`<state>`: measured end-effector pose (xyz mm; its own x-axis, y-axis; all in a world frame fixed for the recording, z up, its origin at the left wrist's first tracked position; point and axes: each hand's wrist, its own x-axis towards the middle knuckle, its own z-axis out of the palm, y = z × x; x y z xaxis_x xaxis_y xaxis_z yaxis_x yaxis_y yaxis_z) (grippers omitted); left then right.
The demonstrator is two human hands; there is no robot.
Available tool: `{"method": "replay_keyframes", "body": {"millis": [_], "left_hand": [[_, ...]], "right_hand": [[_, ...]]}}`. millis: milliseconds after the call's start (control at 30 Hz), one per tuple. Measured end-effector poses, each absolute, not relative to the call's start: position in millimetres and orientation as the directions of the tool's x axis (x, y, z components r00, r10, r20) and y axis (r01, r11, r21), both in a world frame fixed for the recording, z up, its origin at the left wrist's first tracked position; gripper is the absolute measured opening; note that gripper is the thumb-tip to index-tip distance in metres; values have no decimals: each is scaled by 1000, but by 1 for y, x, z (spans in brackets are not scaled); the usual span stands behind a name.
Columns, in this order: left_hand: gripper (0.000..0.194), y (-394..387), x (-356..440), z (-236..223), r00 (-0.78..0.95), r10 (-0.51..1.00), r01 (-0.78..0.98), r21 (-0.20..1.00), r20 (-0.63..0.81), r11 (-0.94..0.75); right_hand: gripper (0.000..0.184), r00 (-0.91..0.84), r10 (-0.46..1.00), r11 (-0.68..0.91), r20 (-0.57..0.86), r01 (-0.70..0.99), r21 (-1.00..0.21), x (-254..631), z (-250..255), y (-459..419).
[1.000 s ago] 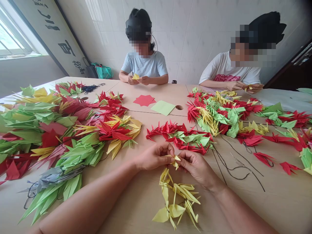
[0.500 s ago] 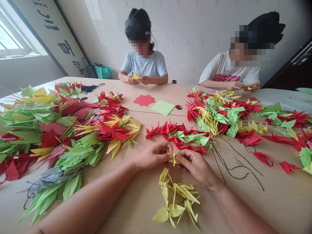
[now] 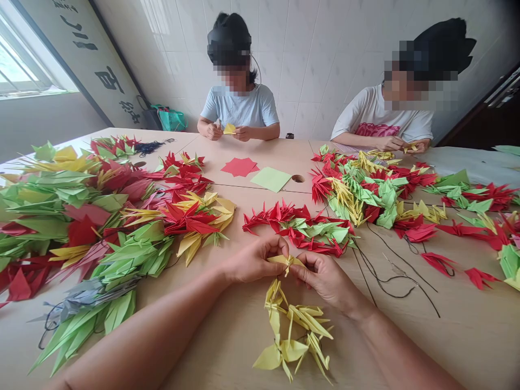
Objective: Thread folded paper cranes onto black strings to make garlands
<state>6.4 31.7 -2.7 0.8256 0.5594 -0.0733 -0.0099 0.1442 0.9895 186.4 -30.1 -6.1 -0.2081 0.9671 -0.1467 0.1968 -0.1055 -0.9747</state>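
Between my two hands is a small yellow paper crane (image 3: 288, 261), its wings spread to either side. My left hand (image 3: 258, 260) pinches one wing between thumb and fingers. The other wing is gripped by my right hand (image 3: 325, 276). Just below them on the table lies a string of yellow paper cranes (image 3: 294, 325), threaded on dark cord. Beyond my hands sits a garland of red and green cranes (image 3: 300, 225).
A heap of colourful folded cranes (image 3: 85, 211) covers the left. More crane strings (image 3: 365, 184) and loose black cords (image 3: 382, 279) lie to the right. Red paper (image 3: 239, 167) and green paper (image 3: 272, 179) rest mid-table. Two people (image 3: 239, 108) sit opposite, folding yellow paper.
The yellow crane's wings have been drawn out to the sides, showing wider now. My hands have barely shifted. The person opposite on the left has moved their yellow paper slightly.
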Motion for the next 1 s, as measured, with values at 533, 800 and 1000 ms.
{"method": "replay_keyframes", "body": {"millis": [533, 800, 1000], "left_hand": [[19, 31, 6, -1, 824, 561, 9, 993, -75, 120], [25, 30, 7, 0, 834, 543, -11, 979, -102, 201], [26, 28, 9, 2, 819, 564, -31, 973, -107, 229]], "right_hand": [[39, -224, 963, -105, -147, 189, -976, 187, -6, -29], [39, -248, 957, -136, -151, 78, -988, 189, -5, -27], [32, -204, 972, -109, -115, 39, -993, 191, -11, -27]]}}
